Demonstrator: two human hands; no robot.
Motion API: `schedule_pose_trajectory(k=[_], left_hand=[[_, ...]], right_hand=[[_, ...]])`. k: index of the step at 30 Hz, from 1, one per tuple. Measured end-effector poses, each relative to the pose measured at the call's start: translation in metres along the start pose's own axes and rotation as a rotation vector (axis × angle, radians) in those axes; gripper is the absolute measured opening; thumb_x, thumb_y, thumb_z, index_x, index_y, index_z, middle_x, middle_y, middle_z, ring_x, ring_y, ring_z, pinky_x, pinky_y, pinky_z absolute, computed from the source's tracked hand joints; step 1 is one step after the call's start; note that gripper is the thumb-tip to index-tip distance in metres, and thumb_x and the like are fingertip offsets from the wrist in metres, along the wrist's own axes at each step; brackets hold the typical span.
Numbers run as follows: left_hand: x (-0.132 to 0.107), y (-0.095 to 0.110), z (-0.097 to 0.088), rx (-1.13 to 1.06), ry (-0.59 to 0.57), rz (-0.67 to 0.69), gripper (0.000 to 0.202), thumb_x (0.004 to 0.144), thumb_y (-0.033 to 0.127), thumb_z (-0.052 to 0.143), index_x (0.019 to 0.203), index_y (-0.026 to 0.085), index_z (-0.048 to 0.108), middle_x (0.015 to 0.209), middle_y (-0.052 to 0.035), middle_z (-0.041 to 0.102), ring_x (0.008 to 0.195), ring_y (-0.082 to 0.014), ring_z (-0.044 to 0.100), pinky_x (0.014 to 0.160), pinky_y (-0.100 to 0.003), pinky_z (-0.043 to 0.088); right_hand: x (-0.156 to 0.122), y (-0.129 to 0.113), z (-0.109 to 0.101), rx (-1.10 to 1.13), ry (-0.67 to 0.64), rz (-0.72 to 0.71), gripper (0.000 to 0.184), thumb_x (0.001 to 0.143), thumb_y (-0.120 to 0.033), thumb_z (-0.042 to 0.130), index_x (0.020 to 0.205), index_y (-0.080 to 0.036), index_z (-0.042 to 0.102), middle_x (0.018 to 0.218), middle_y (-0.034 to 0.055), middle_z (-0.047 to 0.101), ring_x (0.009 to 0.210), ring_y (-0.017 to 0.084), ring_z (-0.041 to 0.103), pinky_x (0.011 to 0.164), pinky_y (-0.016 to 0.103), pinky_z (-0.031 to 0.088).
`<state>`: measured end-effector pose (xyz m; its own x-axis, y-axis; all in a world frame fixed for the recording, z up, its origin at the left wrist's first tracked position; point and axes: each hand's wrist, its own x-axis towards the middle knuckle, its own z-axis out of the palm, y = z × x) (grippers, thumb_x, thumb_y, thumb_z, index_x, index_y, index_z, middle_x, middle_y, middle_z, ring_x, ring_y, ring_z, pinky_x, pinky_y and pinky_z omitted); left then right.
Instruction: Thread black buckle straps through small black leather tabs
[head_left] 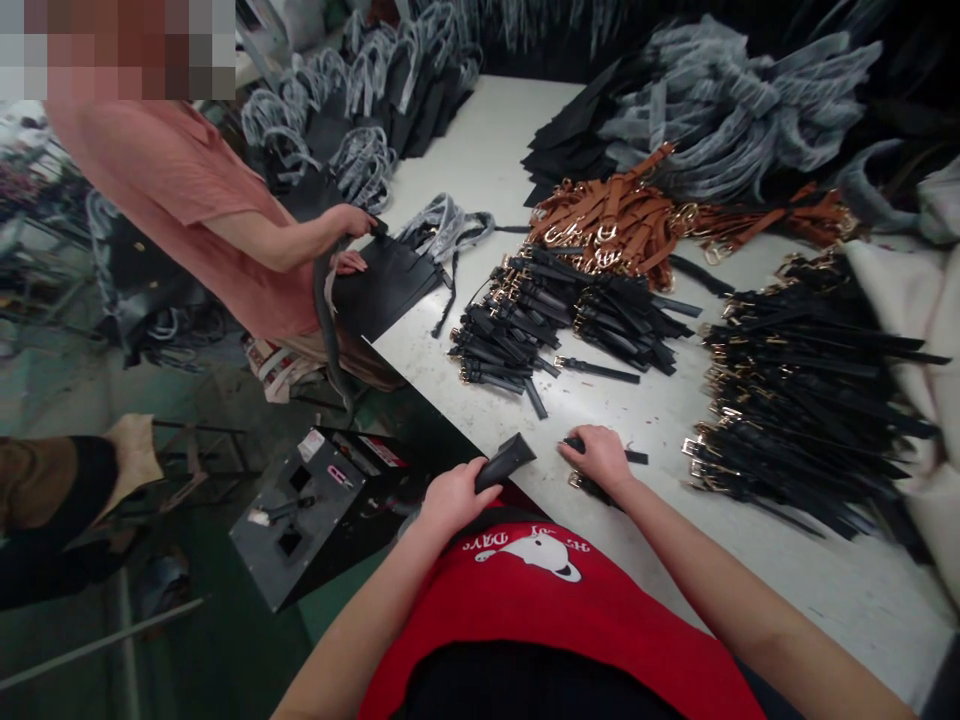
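My left hand (452, 502) is wrapped around a black hose nozzle (507, 462) with a flared, flattened mouth, just off the table's front edge. The nozzle's mouth points right, toward my other hand, with a gap between them. My right hand (598, 456) is closed over a black buckle strap (637, 457) on the table, its tail sticking out to the right. Gold buckles (576, 480) show under the palm; how many straps lie there is hidden.
Piles of black straps (517, 320) and brown straps (607, 225) lie ahead on the white table (525, 110), with more black straps (810, 400) to the right. A co-worker (225, 220) holds another nozzle over black panels (390, 285). A black machine box (315, 510) stands below left.
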<state>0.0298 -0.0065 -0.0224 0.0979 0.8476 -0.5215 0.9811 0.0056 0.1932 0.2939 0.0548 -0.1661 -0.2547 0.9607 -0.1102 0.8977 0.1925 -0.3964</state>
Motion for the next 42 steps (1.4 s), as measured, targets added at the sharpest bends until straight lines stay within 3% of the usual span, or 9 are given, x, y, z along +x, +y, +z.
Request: schedule_pose_trajectory(k=[8, 12, 17, 22, 26, 32, 42], left_hand=[[0.002, 0.002, -0.006, -0.012, -0.021, -0.017, 0.052, 0.08, 0.057, 0.044, 0.123, 0.027, 0.047, 0.104, -0.0054, 0.064, 0.093, -0.0219, 0.061, 0.078, -0.029, 0.045], [0.001, 0.01, -0.008, 0.003, -0.049, -0.032, 0.052, 0.08, 0.056, 0.044, 0.124, 0.027, 0.047, 0.105, -0.0056, 0.063, 0.094, -0.0218, 0.06, 0.079, -0.029, 0.045], [-0.001, 0.02, -0.001, 0.017, -0.043, 0.009, 0.05, 0.08, 0.056, 0.045, 0.122, 0.028, 0.048, 0.105, -0.005, 0.063, 0.094, -0.0216, 0.06, 0.077, -0.029, 0.045], [-0.001, 0.032, 0.0, 0.084, -0.07, 0.082, 0.05, 0.081, 0.057, 0.042, 0.121, 0.028, 0.049, 0.105, -0.0052, 0.063, 0.094, -0.0215, 0.06, 0.077, -0.029, 0.045], [0.019, 0.06, -0.008, 0.195, -0.079, 0.148, 0.051, 0.081, 0.059, 0.039, 0.117, 0.025, 0.051, 0.1, -0.0072, 0.064, 0.092, -0.0229, 0.061, 0.076, -0.03, 0.046], [0.068, 0.114, -0.013, 0.299, -0.071, 0.261, 0.048, 0.081, 0.057, 0.04, 0.109, 0.02, 0.055, 0.096, -0.0101, 0.066, 0.088, -0.0264, 0.062, 0.075, -0.036, 0.047], [0.073, 0.124, -0.027, 0.415, -0.113, 0.236, 0.048, 0.079, 0.056, 0.042, 0.106, 0.02, 0.057, 0.094, -0.01, 0.067, 0.087, -0.0262, 0.063, 0.073, -0.034, 0.048]], right_hand=[[0.011, -0.025, -0.01, 0.191, -0.016, -0.149, 0.023, 0.083, -0.037, 0.045, 0.091, -0.023, 0.061, 0.086, 0.003, 0.066, 0.079, 0.018, 0.055, 0.072, 0.03, 0.034], [0.01, -0.026, -0.004, 0.13, -0.038, -0.173, 0.023, 0.084, -0.034, 0.043, 0.096, -0.023, 0.061, 0.092, 0.0038, 0.065, 0.084, 0.019, 0.054, 0.073, 0.031, 0.033], [-0.006, -0.01, -0.004, 0.06, 0.115, -0.143, 0.034, 0.083, -0.042, 0.047, 0.107, -0.02, 0.058, 0.115, 0.0085, 0.057, 0.1, 0.022, 0.047, 0.083, 0.035, 0.032], [-0.023, 0.025, -0.007, 0.063, 0.173, 0.033, 0.03, 0.085, -0.032, 0.042, 0.105, -0.02, 0.06, 0.106, 0.0086, 0.058, 0.092, 0.021, 0.048, 0.078, 0.035, 0.033], [-0.026, 0.044, -0.003, 0.114, 0.133, 0.075, 0.026, 0.084, -0.029, 0.043, 0.097, -0.024, 0.064, 0.097, 0.0062, 0.059, 0.087, 0.02, 0.049, 0.073, 0.034, 0.032], [-0.025, 0.042, -0.004, 0.126, 0.153, 0.114, 0.022, 0.084, -0.031, 0.045, 0.093, -0.026, 0.065, 0.095, 0.0059, 0.059, 0.086, 0.02, 0.048, 0.071, 0.034, 0.029], [-0.026, 0.041, -0.002, 0.131, 0.187, 0.128, 0.022, 0.086, -0.031, 0.044, 0.094, -0.027, 0.064, 0.094, 0.0059, 0.059, 0.087, 0.021, 0.047, 0.07, 0.034, 0.026]])
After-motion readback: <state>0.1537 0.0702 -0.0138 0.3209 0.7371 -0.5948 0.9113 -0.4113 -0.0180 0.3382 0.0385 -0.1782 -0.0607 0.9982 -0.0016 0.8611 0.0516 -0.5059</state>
